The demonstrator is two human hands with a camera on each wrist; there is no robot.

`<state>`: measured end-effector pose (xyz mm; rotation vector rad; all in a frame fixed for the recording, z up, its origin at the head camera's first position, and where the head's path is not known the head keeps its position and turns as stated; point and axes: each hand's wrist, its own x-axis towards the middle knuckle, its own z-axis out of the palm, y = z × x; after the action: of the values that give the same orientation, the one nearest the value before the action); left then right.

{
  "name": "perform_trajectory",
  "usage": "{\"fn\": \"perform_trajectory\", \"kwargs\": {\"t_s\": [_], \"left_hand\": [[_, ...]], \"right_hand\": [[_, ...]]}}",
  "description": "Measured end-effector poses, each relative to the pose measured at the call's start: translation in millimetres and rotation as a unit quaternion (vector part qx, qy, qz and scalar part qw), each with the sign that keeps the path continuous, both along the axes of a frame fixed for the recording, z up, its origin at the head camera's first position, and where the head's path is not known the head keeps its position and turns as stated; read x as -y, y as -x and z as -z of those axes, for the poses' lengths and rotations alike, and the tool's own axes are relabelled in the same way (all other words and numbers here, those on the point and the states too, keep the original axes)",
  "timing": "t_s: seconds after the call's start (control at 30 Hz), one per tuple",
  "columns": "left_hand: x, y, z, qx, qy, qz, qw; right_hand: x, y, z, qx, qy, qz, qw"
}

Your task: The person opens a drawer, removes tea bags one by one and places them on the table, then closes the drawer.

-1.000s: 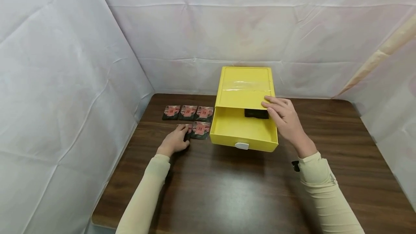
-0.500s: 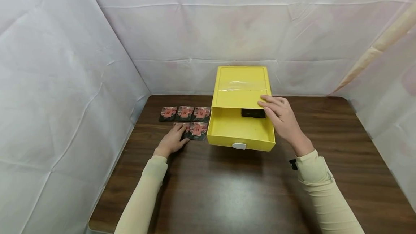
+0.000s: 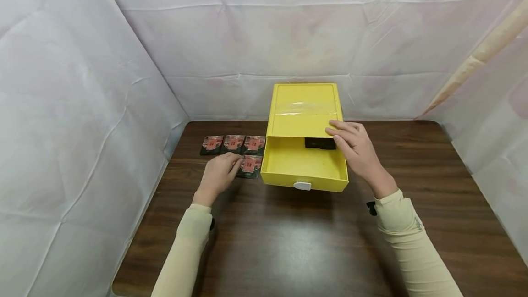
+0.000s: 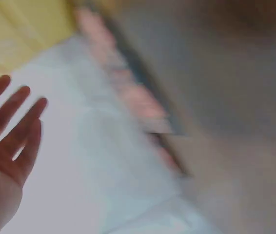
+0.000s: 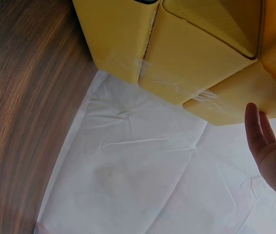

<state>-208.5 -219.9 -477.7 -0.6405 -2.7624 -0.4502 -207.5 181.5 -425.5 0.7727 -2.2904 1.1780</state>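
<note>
Wrinkled pale fabric (image 3: pixel 288 40) walls off a dark wood-grain table (image 3: pixel 420 242). On it, three square red-and-black packets (image 3: pixel 233 144) form a back row, with a front packet (image 3: pixel 250 165) beside the yellow drawer box (image 3: pixel 304 116). Its drawer (image 3: pixel 297 164) is pulled out, presumably for access; a black object (image 3: pixel 320 144) lies inside. The right hand (image 3: pixel 359 155) rests extended fingers on the box's near right corner, probably steadying it, as half a second ago. The left hand (image 3: pixel 216 173) has risen and now hides the packet then partly visible beneath it; whether it pinches that packet cannot be told.
</note>
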Motion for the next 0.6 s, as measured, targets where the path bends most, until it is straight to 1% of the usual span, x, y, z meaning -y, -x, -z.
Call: {"fn": "perform_trajectory", "kwargs": {"t_s": [0.03, 0.07, 0.1, 0.13, 0.2, 0.27, 0.33, 0.37, 0.43, 0.47, 0.53, 0.6], "left_hand": [[-5.6, -3.8, -12.6, -0.041, -0.013, 0.017, 0.9989], [-11.1, -7.2, -24.8, -0.078, -0.028, 0.036, 0.9959], [-17.0, -10.3, -36.7, -0.113, -0.039, 0.057, 0.9912], [-23.5, -13.2, -49.2, -0.14, -0.048, 0.079, 0.9858], [-37.1, -18.4, -72.3, -0.181, -0.053, 0.119, 0.9748], [-52.0, -22.8, -93.3, -0.199, -0.044, 0.151, 0.9673], [-66.5, -25.1, -109.3, -0.205, -0.027, 0.174, 0.9627], [-73.0, -25.3, -115.1, -0.204, -0.019, 0.184, 0.9613], [-84.5, -24.9, -123.3, -0.194, 0.0, 0.203, 0.9596], [-89.4, -24.4, -126.1, -0.184, 0.009, 0.214, 0.9594], [-98.8, -24.4, -131.0, -0.147, 0.035, 0.226, 0.9624], [-108.4, -24.7, -135.2, -0.091, 0.078, 0.227, 0.9666]], "right_hand": [[0, -0.3, -0.2, -0.003, 0.001, -0.001, 1.0], [1, -0.4, -0.4, -0.006, 0.002, -0.002, 1.0], [1, -0.5, -0.8, -0.008, 0.003, -0.003, 1.0], [1, -0.5, -1.2, -0.01, 0.003, -0.004, 0.9999], [2, -0.6, -2.5, -0.017, 0.004, -0.005, 0.9998], [4, -1.2, -3.2, -0.021, 0.005, -0.007, 0.9997], [6, -1.8, -3.9, -0.023, 0.006, -0.008, 0.9997], [7, -2.2, -4.0, -0.022, 0.006, -0.008, 0.9997], [8, -2.6, -3.4, -0.019, 0.007, -0.008, 0.9998], [9, -2.7, -3.2, -0.018, 0.007, -0.008, 0.9998], [11, -2.8, -3.0, -0.019, 0.007, -0.008, 0.9998], [12, -2.7, -2.7, -0.021, 0.007, -0.007, 0.9997]]}}
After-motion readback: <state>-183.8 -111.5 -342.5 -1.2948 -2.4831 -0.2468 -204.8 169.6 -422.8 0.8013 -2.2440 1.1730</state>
